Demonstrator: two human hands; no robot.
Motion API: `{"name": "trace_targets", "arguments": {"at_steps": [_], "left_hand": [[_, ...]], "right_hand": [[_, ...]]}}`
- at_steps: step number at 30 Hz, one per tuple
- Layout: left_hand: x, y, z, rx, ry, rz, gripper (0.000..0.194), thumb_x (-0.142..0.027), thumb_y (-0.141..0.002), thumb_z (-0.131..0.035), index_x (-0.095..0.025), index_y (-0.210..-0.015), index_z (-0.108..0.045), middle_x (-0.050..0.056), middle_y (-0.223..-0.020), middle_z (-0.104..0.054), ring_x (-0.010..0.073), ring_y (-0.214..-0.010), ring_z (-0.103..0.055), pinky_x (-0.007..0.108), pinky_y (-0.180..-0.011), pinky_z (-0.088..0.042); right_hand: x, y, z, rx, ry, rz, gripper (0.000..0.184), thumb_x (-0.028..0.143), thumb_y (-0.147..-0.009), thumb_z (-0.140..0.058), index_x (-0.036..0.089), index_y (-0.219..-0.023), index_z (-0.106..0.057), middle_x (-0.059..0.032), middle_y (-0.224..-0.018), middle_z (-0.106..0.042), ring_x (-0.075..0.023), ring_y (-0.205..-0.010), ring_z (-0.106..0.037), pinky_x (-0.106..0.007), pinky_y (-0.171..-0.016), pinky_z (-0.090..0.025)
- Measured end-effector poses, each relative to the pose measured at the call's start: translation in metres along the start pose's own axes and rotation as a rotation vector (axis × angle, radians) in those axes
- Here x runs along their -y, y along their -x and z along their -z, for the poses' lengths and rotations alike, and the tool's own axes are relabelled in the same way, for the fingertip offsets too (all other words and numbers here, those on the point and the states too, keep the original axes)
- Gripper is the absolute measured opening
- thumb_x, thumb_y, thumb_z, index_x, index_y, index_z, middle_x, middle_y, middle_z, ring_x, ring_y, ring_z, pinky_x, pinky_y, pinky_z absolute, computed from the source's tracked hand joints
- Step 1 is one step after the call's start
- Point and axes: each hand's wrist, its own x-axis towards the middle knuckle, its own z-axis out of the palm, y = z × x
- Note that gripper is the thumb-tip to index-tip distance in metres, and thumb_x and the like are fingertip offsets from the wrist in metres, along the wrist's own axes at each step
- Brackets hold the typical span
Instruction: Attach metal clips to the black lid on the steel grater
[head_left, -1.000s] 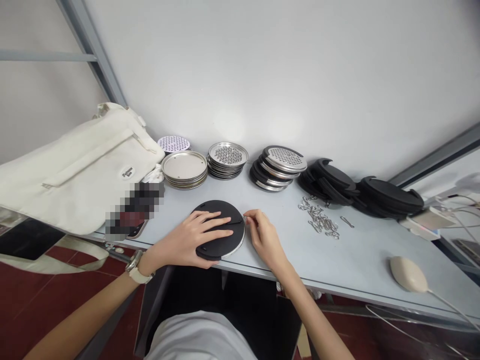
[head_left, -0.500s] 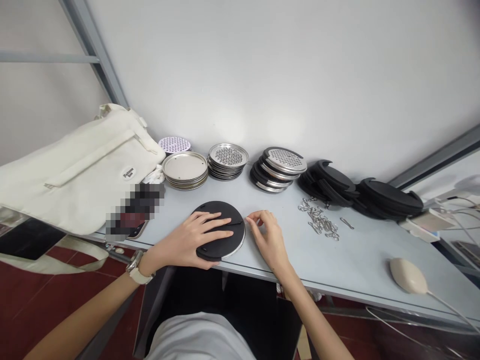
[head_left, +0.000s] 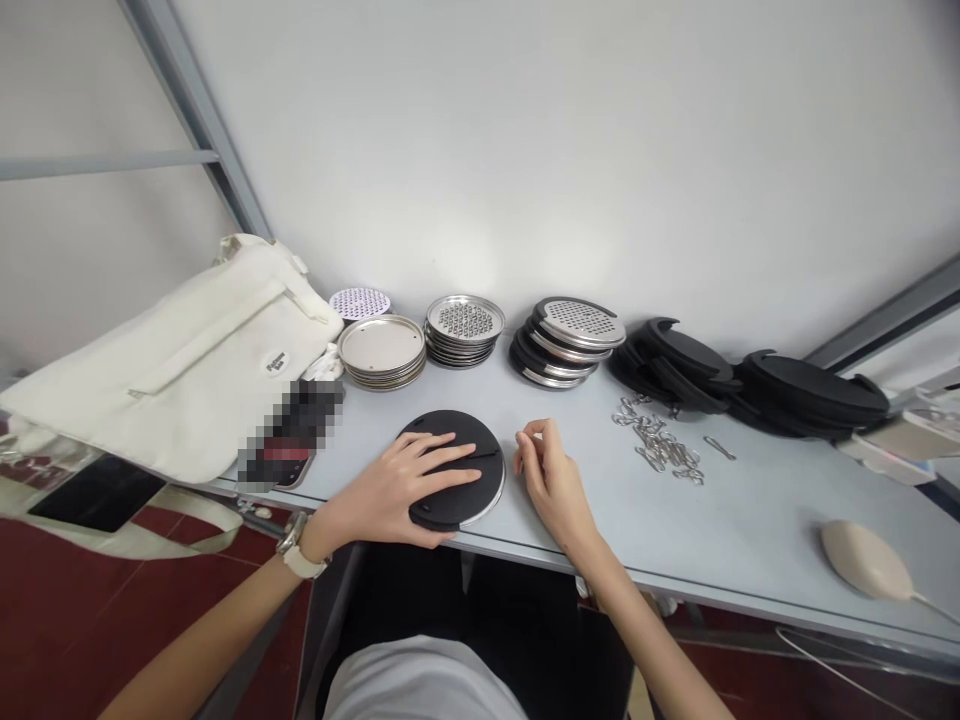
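Apparently things stand partway: near the surface's (head_left: 637,530) back edge, a mixed stack (head_left: 574,350) already has metal and black together, while black holders (head_left: 690,360), metal plates (head_left: 381,345) and wire clips (head_left: 664,445) lie separate. At the front edge rests a black disc (head_left: 456,505), the left hand (head_left: 405,487) spread on it, fingers flat, unclenched. Just right, clear of the disc, the right hand (head_left: 551,485) curls inward (whether it pinches anything, I cannot tell).

One palm down, one curled
The left hand (head_left: 405,485) lies flat, fingers spread; the right hand (head_left: 553,485) curls inward, thumb close to bent forefinger. Both forearms (head_left: 217,625) angle inward.
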Motion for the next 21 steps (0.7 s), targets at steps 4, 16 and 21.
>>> {"name": "trace_targets", "arguments": {"at_steps": [4,16,21], "left_hand": [[-0.0015,-0.0009,0.0017,-0.003,-0.008,0.004,0.067,-0.045,-0.076,-0.066,-0.028,-0.137,-0.044,0.004,-0.147,-0.037,0.0303,-0.135,-0.029,0.047,-0.108,-0.024],[0.0003,-0.0036,0.0009,0.009,-0.029,-0.009,0.066,-0.040,-0.076,-0.066,-0.029,-0.137,-0.043,0.005,-0.147,-0.037,0.0304,-0.134,-0.031,0.046,-0.106,-0.028],[0.0015,-0.0047,0.0003,0.030,-0.049,-0.012,0.066,-0.040,-0.077,-0.065,-0.030,-0.138,-0.042,0.004,-0.147,-0.036,0.0303,-0.134,-0.032,0.046,-0.107,-0.028]], "right_hand": [[-0.0030,-0.0007,-0.0011,-0.056,0.025,0.025,0.012,0.032,-0.097,-0.036,0.023,-0.088,-0.039,0.0025,-0.067,-0.050,-0.0144,-0.055,-0.048,-0.026,-0.057,-0.040],[-0.0023,-0.0017,0.0016,-0.027,0.048,0.121,0.018,0.030,-0.096,-0.041,0.023,-0.095,-0.057,-0.0039,-0.088,-0.056,-0.0149,-0.065,-0.053,-0.030,-0.067,-0.046],[-0.0032,-0.0025,0.0011,0.000,-0.001,0.137,0.015,0.028,-0.095,-0.043,0.022,-0.093,-0.057,-0.0031,-0.086,-0.059,-0.0147,-0.067,-0.055,-0.028,-0.065,-0.046]]}}
